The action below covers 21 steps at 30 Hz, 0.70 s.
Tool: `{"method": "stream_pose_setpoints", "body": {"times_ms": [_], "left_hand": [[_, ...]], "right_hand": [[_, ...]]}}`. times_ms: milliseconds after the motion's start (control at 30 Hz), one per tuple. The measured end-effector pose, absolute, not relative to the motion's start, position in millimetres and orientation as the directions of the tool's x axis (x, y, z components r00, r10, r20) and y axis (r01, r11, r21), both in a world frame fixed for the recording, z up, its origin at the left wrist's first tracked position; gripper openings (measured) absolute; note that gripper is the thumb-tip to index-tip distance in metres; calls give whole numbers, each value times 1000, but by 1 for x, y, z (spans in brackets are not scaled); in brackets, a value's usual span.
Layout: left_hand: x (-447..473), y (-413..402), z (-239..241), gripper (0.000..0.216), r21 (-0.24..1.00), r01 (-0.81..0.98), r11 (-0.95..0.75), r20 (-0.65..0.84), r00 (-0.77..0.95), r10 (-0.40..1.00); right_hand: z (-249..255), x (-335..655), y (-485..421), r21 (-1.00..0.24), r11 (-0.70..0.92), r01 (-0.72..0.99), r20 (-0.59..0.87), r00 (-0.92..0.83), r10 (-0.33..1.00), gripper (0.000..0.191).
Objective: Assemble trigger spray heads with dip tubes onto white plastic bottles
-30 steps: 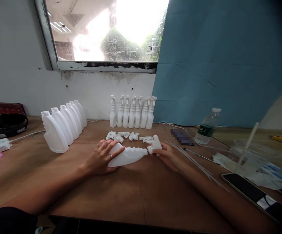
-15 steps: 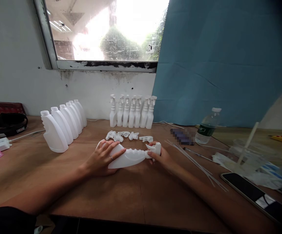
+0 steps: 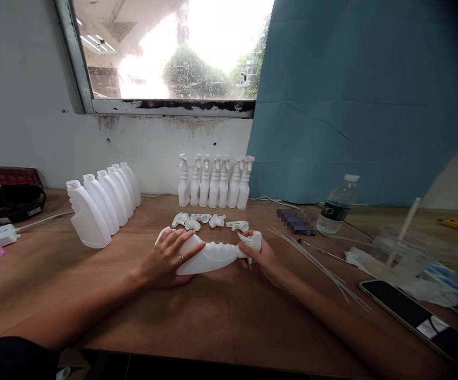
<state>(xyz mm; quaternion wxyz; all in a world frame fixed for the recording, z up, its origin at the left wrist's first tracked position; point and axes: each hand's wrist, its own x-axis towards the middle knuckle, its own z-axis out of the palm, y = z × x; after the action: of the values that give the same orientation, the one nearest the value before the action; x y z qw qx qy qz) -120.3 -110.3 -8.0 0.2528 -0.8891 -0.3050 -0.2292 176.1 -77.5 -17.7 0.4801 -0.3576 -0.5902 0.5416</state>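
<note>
A white plastic spray bottle [image 3: 213,257] lies on its side above the brown table, its neck pointing right. My left hand [image 3: 170,257] is wrapped over the bottle's body near the base, fingers closed on it. At the neck end, my right hand [image 3: 263,257] grips the white trigger sprayer head [image 3: 254,242] between thumb and fingers. The sprayer head sits at the bottle's mouth; how tightly it is seated cannot be seen. Just beyond the bottle lie several loose trigger sprayer heads [image 3: 216,221].
Several bottles without sprayers [image 3: 90,214] stand in a row at left. Several bottles with sprayers [image 3: 213,184] line the wall. To the right are thin plastic tubes [image 3: 324,266], a pen [image 3: 326,253], a water bottle [image 3: 337,206], a plastic cup [image 3: 401,256] and a phone [image 3: 407,309].
Both hands keep their grip on the bottle and sprayer head. Only a very slight shift of the right fingers and bottle shows.
</note>
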Motion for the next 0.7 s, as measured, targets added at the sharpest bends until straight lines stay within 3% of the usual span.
{"method": "stream_pose_setpoints", "body": {"times_ms": [67, 200, 300, 433, 700], "left_hand": [[-120, -110, -8, 72, -308, 660, -685, 559, 708, 431], [-120, -111, -9, 72, -309, 661, -684, 558, 708, 432], [-120, -111, -9, 70, -312, 661, -683, 560, 708, 430], [-120, -112, -9, 69, -311, 659, -685, 557, 710, 431], [-120, -111, -9, 70, -304, 661, -686, 562, 706, 432]], "right_hand": [[-16, 176, -79, -981, 142, -131, 176, -304, 936, 52], [-14, 176, -81, -987, 126, -99, 150, -299, 943, 43], [-13, 175, -83, -981, 102, -165, 150, -313, 938, 52], [-11, 174, -84, -987, 67, -145, 109, -305, 946, 47], [-13, 175, -84, -978, 90, -189, 151, -339, 929, 48]]}}
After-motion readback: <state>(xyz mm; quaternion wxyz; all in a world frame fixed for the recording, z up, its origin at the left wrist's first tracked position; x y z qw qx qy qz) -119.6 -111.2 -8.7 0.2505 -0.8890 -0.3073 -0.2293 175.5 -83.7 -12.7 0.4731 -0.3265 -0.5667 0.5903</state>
